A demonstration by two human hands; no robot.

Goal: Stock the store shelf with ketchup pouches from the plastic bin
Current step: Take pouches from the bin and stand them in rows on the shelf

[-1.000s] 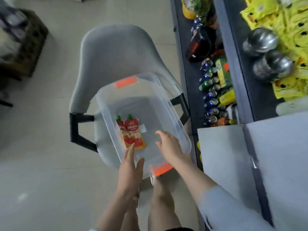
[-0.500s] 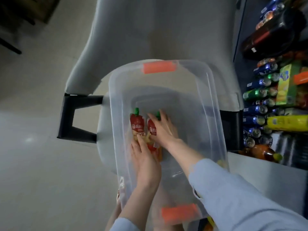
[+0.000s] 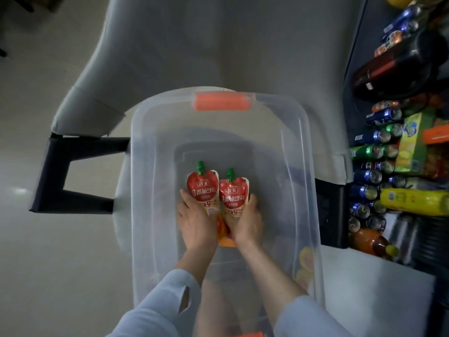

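A clear plastic bin [image 3: 301, 166] with orange handles sits on a grey chair. Inside it, my left hand [image 3: 196, 220] grips a red ketchup pouch [image 3: 202, 184] with a green cap, held upright. My right hand [image 3: 247, 222] grips a second ketchup pouch [image 3: 233, 193] right beside the first, the two touching. Another pouch [image 3: 224, 235] lies under my hands on the bin floor, mostly hidden. The store shelf [image 3: 398, 152] runs along the right edge.
The grey chair [image 3: 170, 57] with black arms [image 3: 53, 176] carries the bin. The shelf on the right holds drink cans [image 3: 369, 176], dark bottles [image 3: 398, 66], a yellow bottle [image 3: 413, 201] and an orange bottle [image 3: 371, 242]. Pale floor lies to the left.
Both hands went down into the bin and each closed on a ketchup pouch; the pouches now stand upright side by side. The view has moved closer over the bin.
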